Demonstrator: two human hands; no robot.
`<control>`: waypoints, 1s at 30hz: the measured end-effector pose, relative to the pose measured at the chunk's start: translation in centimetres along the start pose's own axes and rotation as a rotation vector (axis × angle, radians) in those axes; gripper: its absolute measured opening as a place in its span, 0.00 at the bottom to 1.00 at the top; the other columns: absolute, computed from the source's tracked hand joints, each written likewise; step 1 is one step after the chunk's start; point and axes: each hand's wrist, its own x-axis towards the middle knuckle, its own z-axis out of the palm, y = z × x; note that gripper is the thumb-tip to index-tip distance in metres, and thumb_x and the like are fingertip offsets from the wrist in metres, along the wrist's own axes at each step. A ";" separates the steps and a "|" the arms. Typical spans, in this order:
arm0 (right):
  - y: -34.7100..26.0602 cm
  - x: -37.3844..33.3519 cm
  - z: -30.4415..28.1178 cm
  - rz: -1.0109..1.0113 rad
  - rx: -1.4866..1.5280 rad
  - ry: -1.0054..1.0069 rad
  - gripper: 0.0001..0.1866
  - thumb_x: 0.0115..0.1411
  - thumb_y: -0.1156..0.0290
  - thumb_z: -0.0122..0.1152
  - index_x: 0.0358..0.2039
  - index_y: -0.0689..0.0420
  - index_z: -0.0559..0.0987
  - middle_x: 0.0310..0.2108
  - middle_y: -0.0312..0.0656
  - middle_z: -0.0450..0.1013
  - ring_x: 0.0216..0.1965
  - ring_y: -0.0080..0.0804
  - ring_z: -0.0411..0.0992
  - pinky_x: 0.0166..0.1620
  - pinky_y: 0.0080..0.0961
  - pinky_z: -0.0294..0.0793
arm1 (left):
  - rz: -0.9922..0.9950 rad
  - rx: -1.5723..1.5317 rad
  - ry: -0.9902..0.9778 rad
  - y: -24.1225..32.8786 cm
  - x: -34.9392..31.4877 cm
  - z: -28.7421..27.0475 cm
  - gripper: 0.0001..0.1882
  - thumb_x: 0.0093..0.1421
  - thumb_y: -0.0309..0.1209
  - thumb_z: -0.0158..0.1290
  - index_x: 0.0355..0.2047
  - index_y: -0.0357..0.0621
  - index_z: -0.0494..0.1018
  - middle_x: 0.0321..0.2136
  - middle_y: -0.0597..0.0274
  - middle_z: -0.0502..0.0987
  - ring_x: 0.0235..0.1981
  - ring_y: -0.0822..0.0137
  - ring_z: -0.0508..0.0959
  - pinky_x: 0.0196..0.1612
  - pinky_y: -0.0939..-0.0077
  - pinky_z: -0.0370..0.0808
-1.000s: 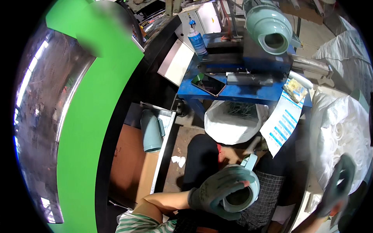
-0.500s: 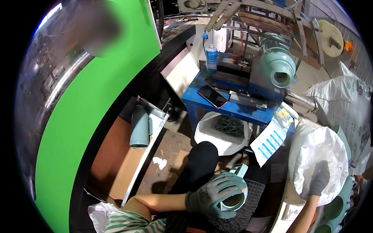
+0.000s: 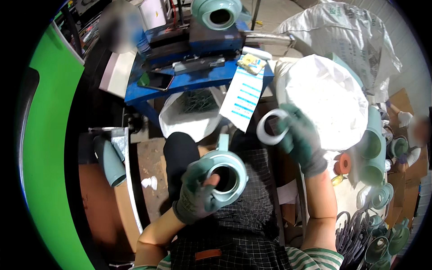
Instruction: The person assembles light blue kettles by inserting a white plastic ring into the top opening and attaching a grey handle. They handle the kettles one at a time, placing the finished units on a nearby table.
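A pale green plastic jug point(image 3: 242, 174) with a side handle sits over my lap, its round opening tilted up toward me. My left hand point(image 3: 198, 191), in a grey-green work glove with the thumb tip bare, grips its left side. To the right of the jug, my right hand point(image 3: 302, 141), gloved too and slightly blurred, holds a white ring point(image 3: 265, 131) by its edge. The ring is apart from the jug. Just beyond that hand stands a large white sack point(image 3: 330, 96) with white contents.
A blue workbench point(image 3: 180, 86) ahead carries a phone point(image 3: 155, 80), a printed sheet point(image 3: 243, 96) and another green jug point(image 3: 219, 13). Below it is a bag of green scraps point(image 3: 198, 102). A green jug shell point(image 3: 110, 164) lies in the left tray. Green parts point(image 3: 371, 155) and a co-worker's gloved hands point(image 3: 407, 155) are at right.
My right hand has come out of the white sack and now holds the white ring. My left hand has shifted from over the jug's top to its left side. The view has swung right.
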 end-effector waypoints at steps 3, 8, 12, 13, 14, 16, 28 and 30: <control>2.7 -3.9 5.7 0.142 -0.015 -0.332 0.17 0.66 0.75 0.58 0.54 0.64 0.71 0.33 0.39 0.76 0.21 0.18 0.71 0.26 0.18 0.73 | 0.483 0.913 0.033 1.4 -1.2 -0.8 0.22 0.55 0.34 0.67 0.49 0.47 0.77 0.51 0.59 0.76 0.49 0.44 0.79 0.49 0.54 0.81; 5.0 -5.9 8.6 -0.555 -0.725 -0.243 0.18 0.59 0.75 0.66 0.50 0.59 0.77 0.38 0.45 0.81 0.34 0.28 0.81 0.34 0.28 0.80 | 0.417 0.909 -0.063 3.0 -2.1 -2.8 0.18 0.48 0.32 0.67 0.41 0.47 0.79 0.44 0.53 0.77 0.47 0.42 0.79 0.43 0.51 0.83; 6.0 -5.5 6.9 -0.979 -1.085 -0.547 0.18 0.56 0.60 0.69 0.45 0.52 0.81 0.47 0.41 0.80 0.41 0.39 0.81 0.45 0.37 0.84 | 0.261 0.825 -0.055 2.5 -2.3 -3.0 0.20 0.49 0.33 0.66 0.44 0.44 0.79 0.46 0.48 0.76 0.47 0.43 0.80 0.47 0.51 0.82; 5.0 -5.8 7.2 -0.915 -1.243 -0.675 0.18 0.57 0.56 0.68 0.44 0.53 0.81 0.48 0.41 0.79 0.44 0.39 0.80 0.50 0.40 0.84 | 0.095 0.696 0.076 2.3 -3.0 -2.8 0.19 0.52 0.35 0.64 0.44 0.45 0.79 0.46 0.49 0.76 0.48 0.45 0.79 0.48 0.50 0.82; 4.6 -4.9 7.5 -1.038 -1.254 -0.657 0.19 0.57 0.54 0.66 0.43 0.53 0.81 0.50 0.42 0.77 0.46 0.41 0.78 0.56 0.44 0.81 | 0.242 0.823 0.015 2.5 -2.4 -3.2 0.18 0.53 0.36 0.64 0.43 0.45 0.80 0.47 0.51 0.76 0.48 0.46 0.79 0.48 0.49 0.81; 4.4 -3.8 7.5 -1.091 -1.290 -0.676 0.21 0.56 0.53 0.65 0.43 0.54 0.80 0.54 0.47 0.73 0.54 0.45 0.74 0.67 0.53 0.70 | 0.340 1.022 -0.054 2.5 -2.0 -3.8 0.18 0.51 0.41 0.65 0.39 0.46 0.80 0.47 0.55 0.76 0.49 0.49 0.77 0.53 0.43 0.77; 7.4 -3.4 8.7 -0.956 -1.267 -0.668 0.19 0.44 0.57 0.73 0.36 0.49 0.79 0.42 0.38 0.73 0.42 0.38 0.72 0.37 0.37 0.72 | 0.179 1.404 -0.053 4.3 -1.4 -3.6 0.46 0.62 0.74 0.43 0.56 0.46 0.78 0.41 0.57 0.77 0.53 0.53 0.76 0.69 0.27 0.55; 7.7 -3.6 8.9 -0.993 -1.300 -0.671 0.18 0.45 0.59 0.71 0.37 0.50 0.79 0.42 0.38 0.73 0.43 0.37 0.72 0.37 0.36 0.72 | 0.179 1.406 -0.102 4.2 -1.8 -4.1 0.46 0.61 0.75 0.43 0.55 0.46 0.79 0.42 0.56 0.76 0.52 0.52 0.76 0.69 0.26 0.55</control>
